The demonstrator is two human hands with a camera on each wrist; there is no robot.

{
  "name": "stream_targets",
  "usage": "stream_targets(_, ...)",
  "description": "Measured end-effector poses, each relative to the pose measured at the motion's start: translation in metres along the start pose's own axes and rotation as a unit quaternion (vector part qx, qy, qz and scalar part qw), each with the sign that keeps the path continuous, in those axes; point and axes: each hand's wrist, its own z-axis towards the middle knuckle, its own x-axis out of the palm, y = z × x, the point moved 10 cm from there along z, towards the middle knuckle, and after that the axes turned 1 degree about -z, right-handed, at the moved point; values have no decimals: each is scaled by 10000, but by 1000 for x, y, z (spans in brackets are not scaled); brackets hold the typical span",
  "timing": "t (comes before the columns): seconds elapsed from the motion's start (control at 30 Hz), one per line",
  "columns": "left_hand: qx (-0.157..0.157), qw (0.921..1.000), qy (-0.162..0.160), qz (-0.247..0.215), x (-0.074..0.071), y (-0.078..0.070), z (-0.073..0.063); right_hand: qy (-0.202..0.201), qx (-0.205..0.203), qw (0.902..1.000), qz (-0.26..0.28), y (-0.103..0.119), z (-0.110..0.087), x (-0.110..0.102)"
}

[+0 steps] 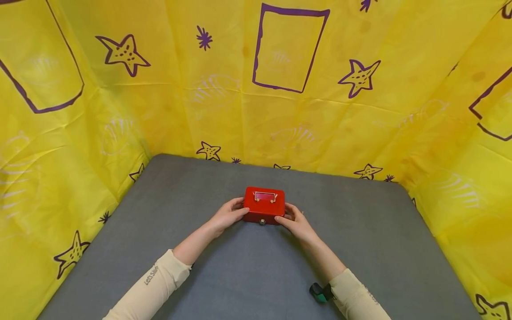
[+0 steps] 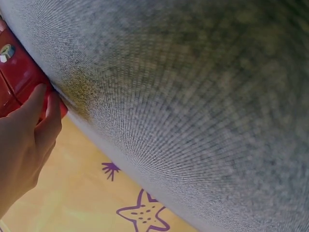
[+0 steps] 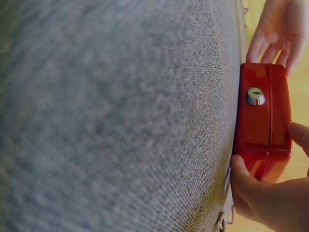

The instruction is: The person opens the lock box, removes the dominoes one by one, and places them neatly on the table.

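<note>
A small red metal cash box [image 1: 264, 205] sits on the grey table, its lid down. The lid carries a folding handle, and a silver key lock [image 3: 255, 96] is on the front face. My left hand [image 1: 230, 216] grips the box's left side, the thumb by the front top corner. On the opposite side my right hand [image 1: 298, 226] holds the right end, with its thumb at the front corner. From the right wrist view, the right thumb lies low at the box's corner and another finger touches the lid edge. The far fingers are partly hidden.
The grey table [image 1: 256, 271] is enclosed by yellow cloth walls [image 1: 224, 115] with purple starfish drawings. A dark strapped device [image 1: 320, 293] hangs at the right wrist. A small shiny metallic thing [image 3: 220, 222] near the right hand is too blurred to identify.
</note>
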Motion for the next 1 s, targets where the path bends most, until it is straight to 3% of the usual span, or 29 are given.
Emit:
stream_targets(0.27,149,9994,-69,293,0,-3,-4,-141,-62,9999,26,0,-1,-1)
stream_targets(1.0,93,9979,-152,615,-1,-6,-16,-175,-87,9992,-346,11,-13,-2)
